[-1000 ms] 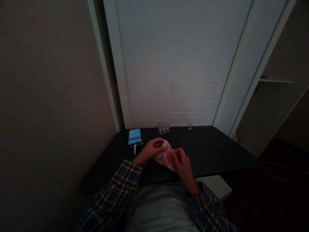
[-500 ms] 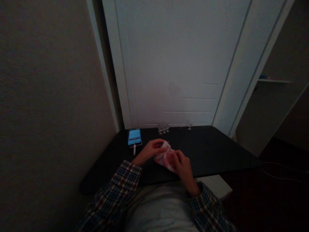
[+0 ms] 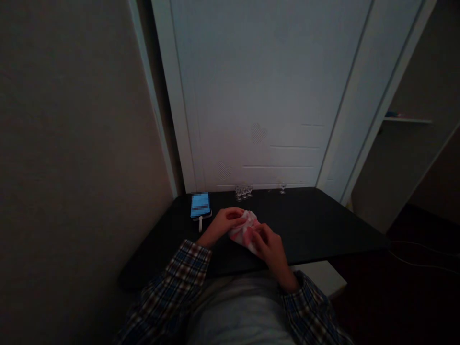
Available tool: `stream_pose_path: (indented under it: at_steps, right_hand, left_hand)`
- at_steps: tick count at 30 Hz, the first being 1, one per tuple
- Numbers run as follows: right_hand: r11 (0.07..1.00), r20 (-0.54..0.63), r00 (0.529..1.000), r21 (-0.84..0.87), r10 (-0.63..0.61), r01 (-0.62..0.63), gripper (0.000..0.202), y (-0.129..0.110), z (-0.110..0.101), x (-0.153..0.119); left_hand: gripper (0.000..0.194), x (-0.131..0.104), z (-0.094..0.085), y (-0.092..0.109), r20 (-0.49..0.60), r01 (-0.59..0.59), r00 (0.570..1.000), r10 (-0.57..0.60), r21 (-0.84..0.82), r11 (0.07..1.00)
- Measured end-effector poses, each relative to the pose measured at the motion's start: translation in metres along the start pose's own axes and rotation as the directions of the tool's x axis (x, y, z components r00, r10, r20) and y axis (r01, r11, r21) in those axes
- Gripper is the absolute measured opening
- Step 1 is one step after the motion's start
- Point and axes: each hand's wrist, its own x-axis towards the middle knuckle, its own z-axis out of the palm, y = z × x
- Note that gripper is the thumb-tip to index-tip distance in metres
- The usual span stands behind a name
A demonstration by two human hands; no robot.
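Both my hands hold a small pink and white cloth (image 3: 245, 229) just above the black table (image 3: 309, 225). My left hand (image 3: 225, 222) grips the cloth's far left side, fingers curled over it. My right hand (image 3: 270, 247) closes on its near right side. The cloth is bunched between them, and whatever may be inside it is hidden. The room is dim.
A phone with a lit blue screen (image 3: 200, 203) lies at the table's far left, a white cable below it. Several small clear glasses (image 3: 243, 190) stand at the back edge by the white door, and one more glass (image 3: 282, 188) to their right.
The hands and the cloth stay in nearly the same place; the fingers shift slightly on the cloth, and the right hand closes a little nearer the left.
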Motion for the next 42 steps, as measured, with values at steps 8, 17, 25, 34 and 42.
stream_pose_path:
  at_steps: [8,17,25,34,42]
  right_hand:
    - [0.998,-0.062,0.998,-0.063,-0.025,0.021,0.026,0.006,0.000,0.002]
    - [0.990,-0.091,0.989,0.095,0.115,-0.107,0.029,-0.001,-0.002,-0.002]
    - [0.996,-0.126,0.991,0.088,0.031,-0.020,0.043,0.009,0.002,0.003]
    - [1.000,-0.111,0.994,-0.014,0.001,-0.002,0.025,0.010,0.001,0.003]
    - [0.995,-0.102,0.995,-0.097,0.006,-0.016,0.029,0.005,-0.001,-0.001]
  left_hand:
    - [0.017,0.002,-0.005,0.000,-0.024,-0.113,0.992,0.121,0.217,0.970]
    - [0.020,-0.001,0.001,0.005,0.006,-0.143,0.989,0.145,0.196,0.970]
    - [0.025,-0.001,-0.002,0.003,-0.069,-0.083,0.992,0.103,0.251,0.964]
    - [0.024,-0.002,0.000,0.010,-0.054,-0.132,0.987,0.151,0.263,0.956]
    - [0.018,-0.001,0.000,0.007,0.048,-0.212,0.977,0.206,0.223,0.952]
